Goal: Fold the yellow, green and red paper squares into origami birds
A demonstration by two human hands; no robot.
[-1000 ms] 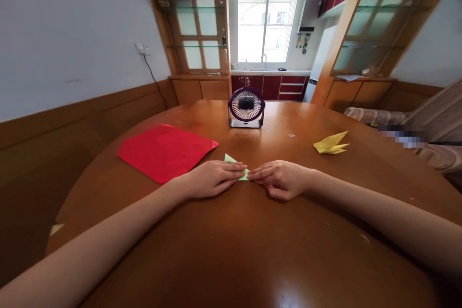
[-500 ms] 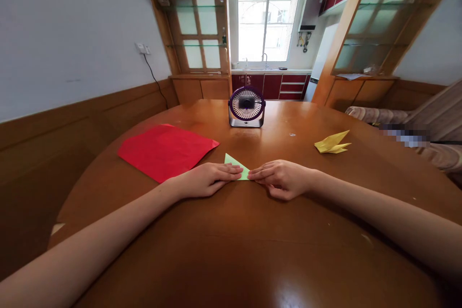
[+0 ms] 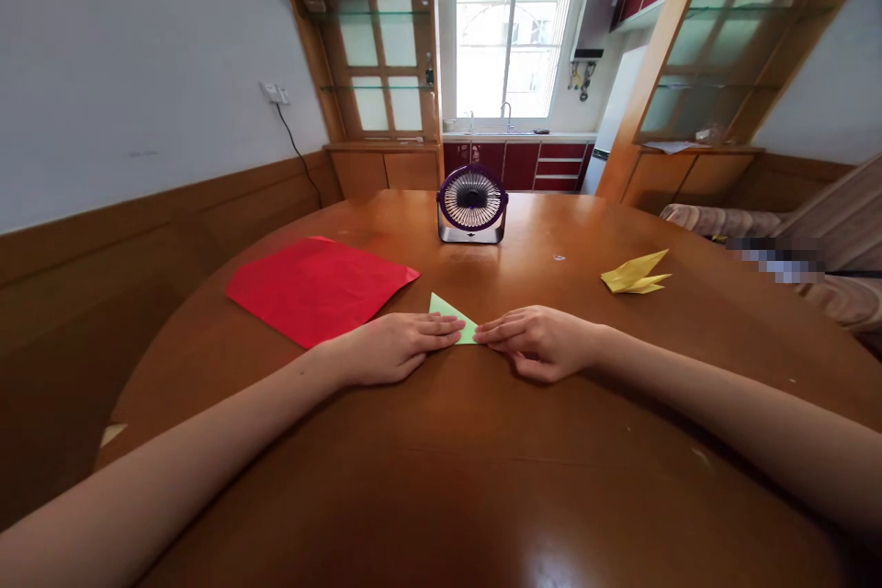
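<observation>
At the centre of the frame, both hands lie on a small piece of green paper [image 3: 451, 317] on the round wooden table [image 3: 469, 478]. The left hand [image 3: 392, 347] rests palm down with its fingers stretched flat and close together, covering the paper's lower left part and pressing it to the wood. The right hand [image 3: 541, 342] comes in from the right; its fingers are extended and held together, their tips touching the paper's right corner, just beside the left hand's fingertips. Neither hand is closed around the paper; both lie flat on it. What shows of the green paper is a pointed triangle, its tip aimed toward the upper left, above the left hand's fingers.

Left of centre, a sheet of red paper [image 3: 321, 287] lies flat on the table, its near edge close to the left wrist. Toward the right of the frame, well apart from the hands, sits a folded yellow paper shape [image 3: 634, 274] with pointed ends. Above the hands, at the far side of the table, a small purple fan [image 3: 472, 204] stands upright, facing the camera.
</observation>
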